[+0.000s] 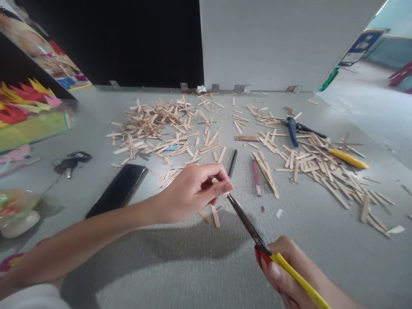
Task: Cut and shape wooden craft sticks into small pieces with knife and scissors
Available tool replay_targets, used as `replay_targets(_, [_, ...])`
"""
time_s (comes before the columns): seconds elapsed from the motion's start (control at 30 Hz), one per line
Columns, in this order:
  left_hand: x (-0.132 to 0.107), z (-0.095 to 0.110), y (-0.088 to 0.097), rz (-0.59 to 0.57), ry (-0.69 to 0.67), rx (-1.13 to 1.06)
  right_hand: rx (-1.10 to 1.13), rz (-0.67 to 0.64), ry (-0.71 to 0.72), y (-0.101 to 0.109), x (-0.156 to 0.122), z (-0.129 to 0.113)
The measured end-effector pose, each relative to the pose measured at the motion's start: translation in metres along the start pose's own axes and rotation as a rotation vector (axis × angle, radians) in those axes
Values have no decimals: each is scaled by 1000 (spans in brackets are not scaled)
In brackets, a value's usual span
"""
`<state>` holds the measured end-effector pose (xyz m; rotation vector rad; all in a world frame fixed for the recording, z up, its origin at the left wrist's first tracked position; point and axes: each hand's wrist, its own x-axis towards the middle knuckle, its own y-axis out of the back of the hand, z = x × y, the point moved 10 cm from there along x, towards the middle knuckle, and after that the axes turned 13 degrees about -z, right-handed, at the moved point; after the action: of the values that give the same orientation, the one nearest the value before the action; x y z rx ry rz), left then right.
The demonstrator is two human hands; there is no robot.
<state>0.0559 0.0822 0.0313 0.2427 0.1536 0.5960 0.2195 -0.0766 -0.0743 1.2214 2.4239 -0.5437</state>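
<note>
My left hand is closed in a pinch on a small wooden stick held just above the grey floor. My right hand grips yellow-and-red handled scissors, whose blades point up-left and reach the pinched stick at my left fingertips. Two short stick pieces lie on the floor under my left hand. A black pen and a red pencil-like stick lie just beyond.
Heaps of cut wooden sticks lie at the back left and right. Blue-handled pliers and a yellow-handled tool rest among them. A black phone, keys and coloured paper lie left. A white board stands behind.
</note>
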Motion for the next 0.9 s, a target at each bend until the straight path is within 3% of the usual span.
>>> replay_targets(0.27, [-1, -2, -2, -8, -9, -64, -76, -28, -39, -7, 3, -13])
replay_targets(0.53, [-1, -4, -2, -10, 0, -112, -102, -57, 28, -10, 11, -20])
replay_targets(0.7, [0, -7, -1, 63, -18, -97, -77, -19, 23, -9, 11, -20])
replay_targets(0.9, [6, -20, -28, 0, -104, -257, -82, -25, -6, -13, 14, -27])
